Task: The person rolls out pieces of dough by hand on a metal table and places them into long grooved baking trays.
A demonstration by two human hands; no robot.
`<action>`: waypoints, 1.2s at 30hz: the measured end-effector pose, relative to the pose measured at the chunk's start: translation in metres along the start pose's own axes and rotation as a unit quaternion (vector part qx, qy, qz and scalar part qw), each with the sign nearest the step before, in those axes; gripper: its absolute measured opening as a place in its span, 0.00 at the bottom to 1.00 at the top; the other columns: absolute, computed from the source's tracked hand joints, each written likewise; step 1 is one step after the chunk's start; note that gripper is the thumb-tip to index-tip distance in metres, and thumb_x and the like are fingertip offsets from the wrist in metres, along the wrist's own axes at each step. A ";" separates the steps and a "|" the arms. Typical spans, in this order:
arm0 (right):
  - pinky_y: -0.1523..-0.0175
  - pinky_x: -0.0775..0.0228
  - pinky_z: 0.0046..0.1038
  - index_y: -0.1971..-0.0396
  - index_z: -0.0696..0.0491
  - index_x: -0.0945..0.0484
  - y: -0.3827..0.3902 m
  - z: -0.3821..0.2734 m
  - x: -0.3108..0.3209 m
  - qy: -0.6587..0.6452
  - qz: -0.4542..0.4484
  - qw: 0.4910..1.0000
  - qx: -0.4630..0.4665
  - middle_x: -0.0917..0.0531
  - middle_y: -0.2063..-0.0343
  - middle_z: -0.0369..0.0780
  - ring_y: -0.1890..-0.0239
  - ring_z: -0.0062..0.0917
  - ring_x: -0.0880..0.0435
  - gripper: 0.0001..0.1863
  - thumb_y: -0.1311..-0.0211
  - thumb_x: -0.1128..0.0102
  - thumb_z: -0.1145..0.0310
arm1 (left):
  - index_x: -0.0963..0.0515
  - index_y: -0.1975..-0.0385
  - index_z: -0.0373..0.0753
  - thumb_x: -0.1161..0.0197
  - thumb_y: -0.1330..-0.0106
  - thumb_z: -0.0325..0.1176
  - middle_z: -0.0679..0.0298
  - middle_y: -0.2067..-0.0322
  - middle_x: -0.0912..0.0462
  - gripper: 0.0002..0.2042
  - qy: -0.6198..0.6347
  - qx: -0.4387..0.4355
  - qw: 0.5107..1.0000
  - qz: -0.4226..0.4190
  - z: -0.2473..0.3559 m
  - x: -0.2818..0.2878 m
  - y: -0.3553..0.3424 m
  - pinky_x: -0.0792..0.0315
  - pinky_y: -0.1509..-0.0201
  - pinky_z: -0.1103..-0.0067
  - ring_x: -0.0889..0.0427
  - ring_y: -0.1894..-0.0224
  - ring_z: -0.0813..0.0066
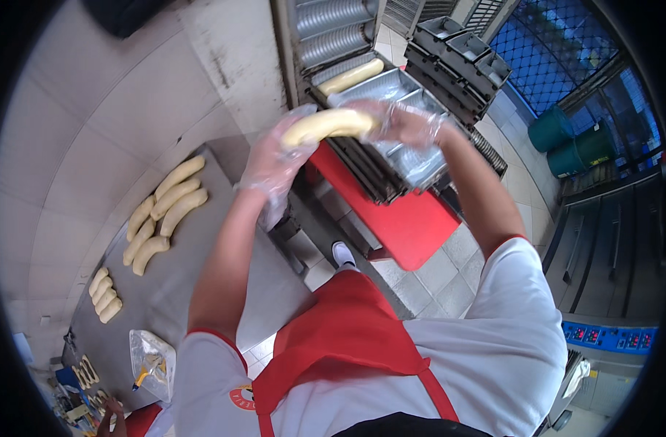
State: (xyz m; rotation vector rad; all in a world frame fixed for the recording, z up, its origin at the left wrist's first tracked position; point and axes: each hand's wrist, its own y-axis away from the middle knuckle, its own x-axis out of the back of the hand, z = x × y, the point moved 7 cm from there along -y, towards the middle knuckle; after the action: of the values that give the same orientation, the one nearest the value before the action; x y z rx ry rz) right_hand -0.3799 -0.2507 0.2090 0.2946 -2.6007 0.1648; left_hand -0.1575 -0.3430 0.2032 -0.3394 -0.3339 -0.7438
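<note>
A long roll of pale raw dough (331, 125) hangs slightly bent between my two hands, above a stack of metal bread pans. My left hand (275, 156), in a clear plastic glove, is closed round its left end. The gloved right hand (409, 125) grips the other end and looks a little blurred. Below lie the joined loaf pans (380, 89), some with a shiny lining. Another dough roll (351, 76) rests in a ridged metal tray just beyond. The pans stand on a red table (413, 226).
Several dough rolls (176, 197) and a group of smaller ones (104, 295) lie on the steel table (235, 291) at left. A clear tub (152, 360) sits nearer. More stacked pans (460, 62) stand behind, green drums (577, 142) at right. A co-worker's hand (113, 415) shows at lower left.
</note>
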 end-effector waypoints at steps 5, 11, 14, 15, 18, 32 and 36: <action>0.32 0.25 0.40 0.30 0.47 0.25 -0.040 0.100 0.144 0.381 -0.034 0.914 -0.134 0.16 0.41 0.48 0.37 0.45 0.17 0.33 0.37 0.35 0.77 | 0.25 0.33 0.38 0.32 0.29 0.42 0.45 0.41 0.19 0.27 -0.327 -0.019 0.943 -0.048 0.008 -0.097 -0.139 0.24 0.33 0.62 0.18 0.39 0.46; 0.37 0.23 0.39 0.45 0.48 0.14 -0.051 0.187 0.167 0.484 -0.091 0.861 -0.124 0.12 0.50 0.46 0.44 0.45 0.13 0.26 0.46 0.30 0.80 | 0.17 0.43 0.38 0.29 0.33 0.47 0.50 0.49 0.12 0.24 -0.524 0.001 0.844 -0.117 -0.035 -0.163 -0.181 0.21 0.40 0.64 0.13 0.46 0.53; 0.39 0.22 0.39 0.47 0.48 0.12 -0.046 0.183 0.174 0.424 -0.045 0.895 -0.135 0.11 0.52 0.48 0.45 0.45 0.13 0.21 0.43 0.32 0.77 | 0.14 0.52 0.39 0.30 0.33 0.46 0.52 0.54 0.10 0.19 -0.538 0.042 0.829 -0.146 -0.047 -0.166 -0.188 0.22 0.41 0.65 0.11 0.48 0.55; 0.39 0.22 0.39 0.47 0.48 0.12 -0.049 0.180 0.175 0.394 -0.039 0.906 -0.148 0.11 0.52 0.48 0.45 0.45 0.13 0.21 0.42 0.33 0.77 | 0.11 0.59 0.39 0.30 0.32 0.45 0.53 0.57 0.09 0.15 -0.539 0.034 0.832 -0.125 -0.049 -0.165 -0.189 0.21 0.42 0.66 0.11 0.49 0.56; 0.40 0.22 0.39 0.49 0.51 0.12 -0.055 0.188 0.183 0.369 -0.065 0.903 -0.212 0.11 0.52 0.50 0.48 0.47 0.13 0.17 0.38 0.35 0.72 | 0.10 0.59 0.40 0.32 0.31 0.44 0.54 0.59 0.08 0.14 -0.516 0.004 0.850 -0.107 -0.037 -0.162 -0.186 0.21 0.43 0.66 0.10 0.50 0.56; 0.34 0.23 0.42 0.48 0.53 0.11 -0.139 0.137 0.124 0.452 0.010 0.832 -0.320 0.11 0.46 0.49 0.41 0.44 0.12 0.22 0.36 0.29 0.56 | 0.14 0.47 0.41 0.26 0.38 0.30 0.57 0.52 0.09 0.18 -0.347 0.020 0.900 0.265 -0.063 -0.022 0.076 0.22 0.42 0.61 0.11 0.50 0.56; 0.34 0.23 0.42 0.47 0.54 0.11 -0.147 0.150 0.114 0.452 0.034 0.828 -0.330 0.12 0.45 0.51 0.40 0.45 0.13 0.19 0.34 0.33 0.60 | 0.14 0.49 0.41 0.26 0.39 0.27 0.57 0.51 0.10 0.17 -0.330 0.077 0.890 0.305 -0.092 0.003 0.153 0.23 0.41 0.61 0.13 0.47 0.54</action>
State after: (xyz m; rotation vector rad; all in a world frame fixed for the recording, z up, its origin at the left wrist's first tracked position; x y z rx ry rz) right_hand -0.5131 -0.4397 0.1460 -0.1225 -1.5748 -0.4684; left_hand -0.0317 -0.2778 0.0943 -0.5103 -0.8779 0.0460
